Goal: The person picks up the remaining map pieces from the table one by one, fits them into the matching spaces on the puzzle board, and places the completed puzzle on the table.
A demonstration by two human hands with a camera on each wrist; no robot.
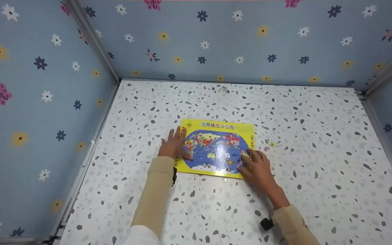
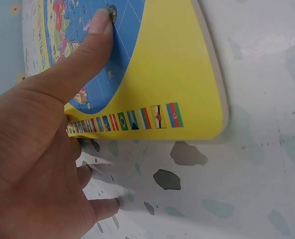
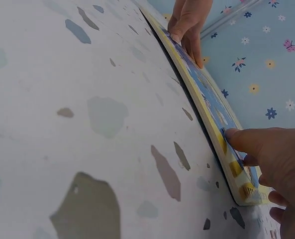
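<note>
Head view: bright, white glare streaking the map board toward its near edge. Wrist views: dimmer; the left hand softly shadows the surface.

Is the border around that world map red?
No, the left wrist view shows a yellow border on the map board, with small flags printed along it.

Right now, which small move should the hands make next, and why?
Perhaps press gently with the right hand, which touches the map board on its right side, since the left hand rests on the opposite side and could steady it.
</note>
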